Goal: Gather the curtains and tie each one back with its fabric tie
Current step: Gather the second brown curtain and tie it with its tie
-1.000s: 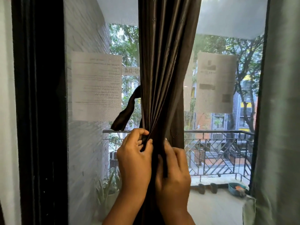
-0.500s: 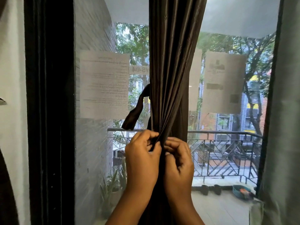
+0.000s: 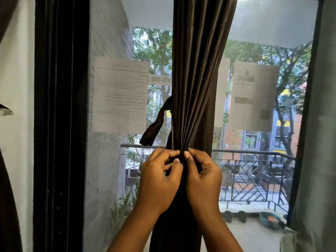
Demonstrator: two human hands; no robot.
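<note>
The brown curtain (image 3: 196,79) hangs gathered at centre. Both hands pinch it where the pleats narrow: left hand (image 3: 160,180) at 9 o'clock, right hand (image 3: 203,179) at 3. The fabric tie (image 3: 156,124) trails toward 11 o'clock; its held end seems hidden between the fingers.

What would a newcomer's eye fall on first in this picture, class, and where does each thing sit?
First, the dark brown curtain, gathered into a bunch down the middle of the window. Just below centre, the left hand and right hand pinch it at its narrowest point. A loose fabric tie sticks out to the curtain's left, in front of a paper notice on the glass.
</note>
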